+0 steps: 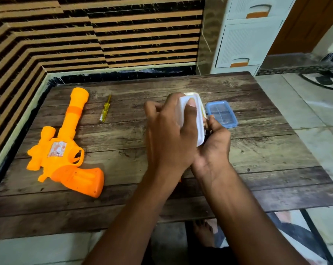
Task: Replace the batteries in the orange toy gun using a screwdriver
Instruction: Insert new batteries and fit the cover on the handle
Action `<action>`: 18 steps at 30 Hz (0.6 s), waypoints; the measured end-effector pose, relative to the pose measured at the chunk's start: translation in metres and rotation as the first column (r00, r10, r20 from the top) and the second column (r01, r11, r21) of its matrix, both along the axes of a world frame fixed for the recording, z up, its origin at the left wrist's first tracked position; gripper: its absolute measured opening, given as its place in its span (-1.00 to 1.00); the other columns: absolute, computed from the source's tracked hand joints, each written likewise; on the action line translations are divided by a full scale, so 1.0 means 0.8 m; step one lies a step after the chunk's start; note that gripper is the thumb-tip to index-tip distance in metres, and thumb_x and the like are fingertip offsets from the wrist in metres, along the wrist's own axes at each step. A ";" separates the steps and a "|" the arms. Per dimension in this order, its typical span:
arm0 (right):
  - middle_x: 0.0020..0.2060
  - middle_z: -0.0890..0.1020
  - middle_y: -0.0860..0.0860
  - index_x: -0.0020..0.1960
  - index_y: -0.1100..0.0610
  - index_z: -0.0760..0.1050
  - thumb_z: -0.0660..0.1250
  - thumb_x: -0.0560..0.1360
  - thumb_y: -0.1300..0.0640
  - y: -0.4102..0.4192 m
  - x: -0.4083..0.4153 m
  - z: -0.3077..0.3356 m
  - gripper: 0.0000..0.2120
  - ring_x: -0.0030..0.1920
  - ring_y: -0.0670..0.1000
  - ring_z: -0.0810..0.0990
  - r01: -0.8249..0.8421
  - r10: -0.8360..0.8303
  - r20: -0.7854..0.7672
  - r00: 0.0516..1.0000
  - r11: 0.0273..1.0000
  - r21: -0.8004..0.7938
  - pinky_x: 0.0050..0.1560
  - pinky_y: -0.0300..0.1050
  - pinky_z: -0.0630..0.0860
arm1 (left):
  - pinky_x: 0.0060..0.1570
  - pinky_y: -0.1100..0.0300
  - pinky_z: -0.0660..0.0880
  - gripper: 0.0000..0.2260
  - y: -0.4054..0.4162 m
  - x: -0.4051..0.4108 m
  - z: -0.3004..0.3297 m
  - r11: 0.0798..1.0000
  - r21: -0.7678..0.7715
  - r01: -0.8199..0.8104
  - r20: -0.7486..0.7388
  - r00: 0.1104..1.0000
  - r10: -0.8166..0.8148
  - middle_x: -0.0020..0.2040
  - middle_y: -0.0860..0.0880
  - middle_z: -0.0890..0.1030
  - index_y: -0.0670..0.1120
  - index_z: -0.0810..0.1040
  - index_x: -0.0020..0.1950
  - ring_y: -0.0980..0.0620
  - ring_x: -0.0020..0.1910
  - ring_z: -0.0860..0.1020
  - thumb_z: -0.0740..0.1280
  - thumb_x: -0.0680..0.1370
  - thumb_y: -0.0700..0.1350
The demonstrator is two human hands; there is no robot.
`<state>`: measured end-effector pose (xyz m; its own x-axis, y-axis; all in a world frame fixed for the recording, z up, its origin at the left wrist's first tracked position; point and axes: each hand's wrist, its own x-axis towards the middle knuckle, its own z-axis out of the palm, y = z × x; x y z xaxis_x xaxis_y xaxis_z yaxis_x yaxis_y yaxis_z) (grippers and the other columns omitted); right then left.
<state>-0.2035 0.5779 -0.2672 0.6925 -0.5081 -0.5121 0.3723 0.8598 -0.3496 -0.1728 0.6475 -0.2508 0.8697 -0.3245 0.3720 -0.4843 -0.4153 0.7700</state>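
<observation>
Gripping a tilted white container, the left hand was curled round it, while the right hand was cupped beneath its mouth; its contents could not be seen. Tipping is best done slowly. A blue lid lay beside. The orange toy gun and screwdriver were left untouched on the table.
</observation>
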 end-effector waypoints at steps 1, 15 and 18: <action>-0.33 0.70 0.17 -0.28 0.31 0.67 0.06 0.75 -0.01 -0.003 -0.001 0.004 -0.35 -0.30 0.11 0.72 0.009 -0.009 0.015 1.000 1.000 -0.001 -0.10 -0.05 0.67 | -0.10 0.56 0.30 -0.68 0.000 0.003 -0.002 0.999 -0.037 0.003 -0.015 1.000 -0.004 0.03 -0.07 0.46 0.02 0.62 0.17 0.23 -0.15 0.39 0.20 0.62 0.17; -0.28 0.60 0.22 -0.13 0.31 0.45 0.11 0.64 0.34 -0.054 -0.017 0.013 -0.78 -0.38 0.05 0.60 0.142 -0.141 -0.027 0.990 0.989 0.040 -0.44 -0.27 0.59 | -0.47 0.23 0.46 -0.51 0.039 0.017 0.014 0.869 -0.479 -0.125 -0.821 0.413 -0.394 -0.16 -0.19 0.71 -0.13 0.69 0.08 -0.17 -0.36 0.63 0.19 0.63 0.24; -0.35 0.58 0.18 -0.13 0.30 0.44 0.07 0.63 0.36 -0.071 -0.022 0.009 -0.77 -0.44 -0.02 0.51 0.084 -0.085 -0.083 0.993 0.996 -0.019 -0.55 -0.33 0.43 | -0.47 0.21 0.45 -0.66 0.047 0.021 0.006 0.917 -0.398 0.016 -0.859 0.343 -0.379 -0.12 -0.24 0.71 -0.15 0.67 0.12 -0.26 -0.35 0.66 0.23 0.61 0.05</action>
